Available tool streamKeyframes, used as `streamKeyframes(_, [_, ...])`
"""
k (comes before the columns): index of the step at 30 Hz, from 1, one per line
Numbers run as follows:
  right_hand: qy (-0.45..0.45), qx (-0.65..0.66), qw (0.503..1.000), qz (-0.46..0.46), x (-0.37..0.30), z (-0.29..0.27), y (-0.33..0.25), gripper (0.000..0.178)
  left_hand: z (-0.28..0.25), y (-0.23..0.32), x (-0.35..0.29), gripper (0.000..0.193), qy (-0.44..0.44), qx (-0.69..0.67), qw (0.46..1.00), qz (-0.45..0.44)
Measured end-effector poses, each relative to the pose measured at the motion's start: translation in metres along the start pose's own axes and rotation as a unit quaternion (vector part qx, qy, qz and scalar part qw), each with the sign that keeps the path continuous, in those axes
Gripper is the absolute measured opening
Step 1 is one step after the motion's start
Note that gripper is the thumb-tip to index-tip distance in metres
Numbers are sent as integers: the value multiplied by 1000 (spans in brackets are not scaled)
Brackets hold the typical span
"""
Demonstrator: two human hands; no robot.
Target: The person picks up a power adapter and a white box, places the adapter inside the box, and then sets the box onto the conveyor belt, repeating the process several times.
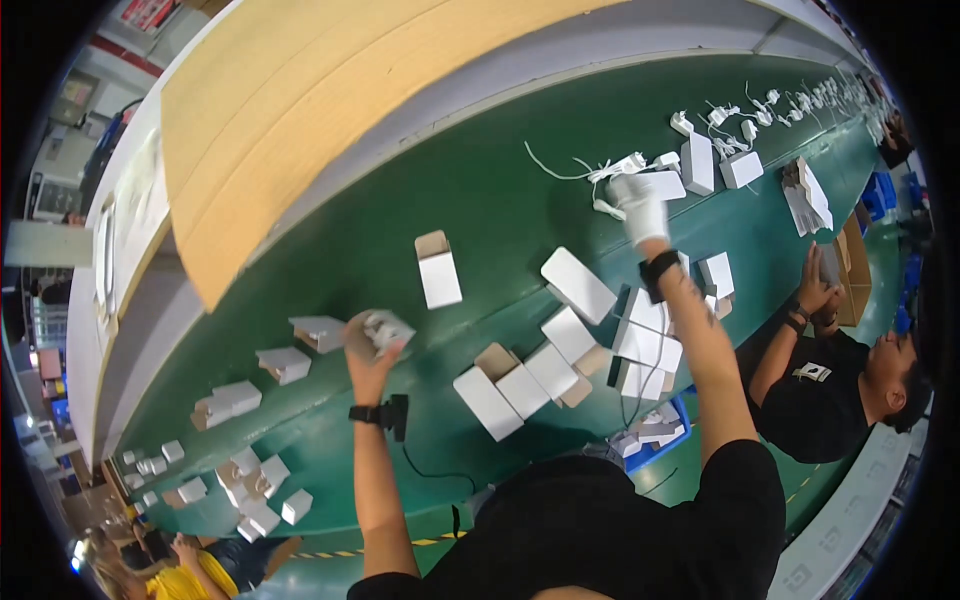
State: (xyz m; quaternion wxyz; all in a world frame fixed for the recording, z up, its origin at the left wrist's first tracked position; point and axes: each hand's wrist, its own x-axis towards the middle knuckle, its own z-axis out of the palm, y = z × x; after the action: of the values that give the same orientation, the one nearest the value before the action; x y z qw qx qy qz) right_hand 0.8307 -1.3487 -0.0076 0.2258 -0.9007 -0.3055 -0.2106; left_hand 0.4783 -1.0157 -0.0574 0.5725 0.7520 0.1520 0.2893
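My left hand (368, 362) is closed round a small white box (392, 330) at the left of the green bench. White contents show at the box's open end, but I cannot make out exactly what they are. My right hand (640, 212), in a white glove, reaches to the far right side and is smeared by motion. Beside its fingers lie a white power adapter (628, 165) and a loose white cable (560, 172). Whether the right fingers hold anything is hidden by the blur. An open white box (438, 270) lies between my two hands.
Nearer me are several white boxes (520, 390), some with open flaps. More adapters (770, 110) line the far right of the green bench (480, 170). A yellowish shelf (330, 90) overhangs the far side. Co-workers sit at right (830, 380) and lower left (190, 570).
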Motion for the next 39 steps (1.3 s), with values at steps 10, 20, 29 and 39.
streamKeyframes(10, [-142, -180, 867, 442, 96, 80, 200, 40, -41, -88, -25, 89, 131, 112, 961, -216])
streamKeyframes(20, [-69, 37, 940, 332, 72, 23, 208, 34, 11, 77, -62, 81, 310, 22, 948, -69])
streamKeyframes(29, [-71, 852, 449, 261, -18, -126, -60, 43, 181, 150, -47, 62, -252, -543, 684, -418])
streamKeyframes(39, [-269, 624, 703, 211, -155, -111, -155, 30, 191, 99, -46, 52, -103, -641, 725, -232])
